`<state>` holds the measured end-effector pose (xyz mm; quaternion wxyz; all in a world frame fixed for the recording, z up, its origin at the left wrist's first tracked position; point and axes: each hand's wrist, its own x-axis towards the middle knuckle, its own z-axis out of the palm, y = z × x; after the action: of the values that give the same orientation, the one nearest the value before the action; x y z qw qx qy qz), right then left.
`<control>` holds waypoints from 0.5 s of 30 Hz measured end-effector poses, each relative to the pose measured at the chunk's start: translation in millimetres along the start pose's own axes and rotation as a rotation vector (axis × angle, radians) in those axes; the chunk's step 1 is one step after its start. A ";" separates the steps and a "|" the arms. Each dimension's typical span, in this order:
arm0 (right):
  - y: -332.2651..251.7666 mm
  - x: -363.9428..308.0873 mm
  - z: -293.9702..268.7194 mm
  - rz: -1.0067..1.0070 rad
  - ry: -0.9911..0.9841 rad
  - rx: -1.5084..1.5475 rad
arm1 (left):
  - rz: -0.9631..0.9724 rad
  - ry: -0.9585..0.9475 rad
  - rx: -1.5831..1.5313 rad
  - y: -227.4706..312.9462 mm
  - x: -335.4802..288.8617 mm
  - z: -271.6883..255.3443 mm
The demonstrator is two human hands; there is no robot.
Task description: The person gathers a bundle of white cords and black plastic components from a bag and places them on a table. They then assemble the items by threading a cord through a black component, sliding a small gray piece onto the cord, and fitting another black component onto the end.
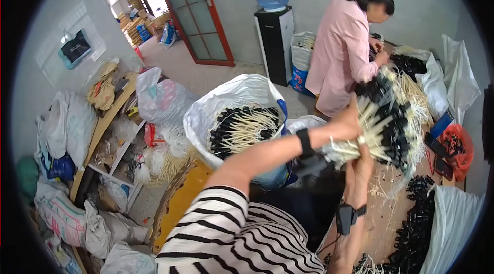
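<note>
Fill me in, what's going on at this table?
The person in the black-and-white striped shirt holds a bundle of thin cream strands with black ends in the left hand and right hand, by the brown tabletop. A co-worker in a pink shirt bends over the far end, handling something too small to make out. Similar black-ended cream strands fill part of the open white sack on the left.

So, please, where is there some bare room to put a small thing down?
On the table, a mostly bare strip lies between the right forearm and the row of black pieces, with some scraps. Bare floor shows between the door and the large white sack. Crowded: the table's far end under bundles, and the left shelf.
</note>
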<state>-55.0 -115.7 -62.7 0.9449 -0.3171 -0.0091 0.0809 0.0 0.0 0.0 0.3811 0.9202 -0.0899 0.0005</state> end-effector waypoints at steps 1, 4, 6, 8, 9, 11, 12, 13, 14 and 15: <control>9.4 2.4 8.1 0.005 -0.023 0.008 | -0.004 0.020 0.014 -5.5 -5.0 -11.5; 29.8 -33.1 76.0 0.150 -0.156 0.126 | -0.004 0.195 0.033 -37.2 -55.2 -78.0; 66.9 -22.3 124.5 0.215 -0.328 0.223 | 0.144 0.258 -0.008 -55.3 -83.6 -150.4; 94.4 -36.0 169.4 0.288 -0.337 0.250 | 0.158 0.397 0.191 -46.2 -129.5 -182.8; 107.9 -47.2 192.3 0.323 -0.334 0.284 | 0.062 0.336 -0.031 -46.3 -151.7 -206.8; 155.2 -61.7 222.0 0.459 -0.337 0.387 | -0.010 0.335 0.006 -101.9 -188.9 -245.0; 166.1 -66.9 229.0 0.549 -0.297 0.284 | -0.016 0.312 -0.015 -114.0 -197.8 -249.1; 175.5 -68.8 232.5 0.596 -0.279 0.199 | -0.100 0.298 0.018 -112.3 -207.8 -248.8; 194.4 -67.5 228.5 0.590 -0.311 0.236 | -0.181 0.280 0.051 -117.0 -213.0 -247.5; 216.9 -68.9 222.4 0.589 -0.358 0.274 | -0.180 0.264 0.042 -131.6 -220.0 -249.6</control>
<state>-170.1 176.8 -13.0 0.8983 -0.1575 -0.0715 0.4039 -177.7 302.7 69.6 0.3687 0.9242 0.0440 0.0893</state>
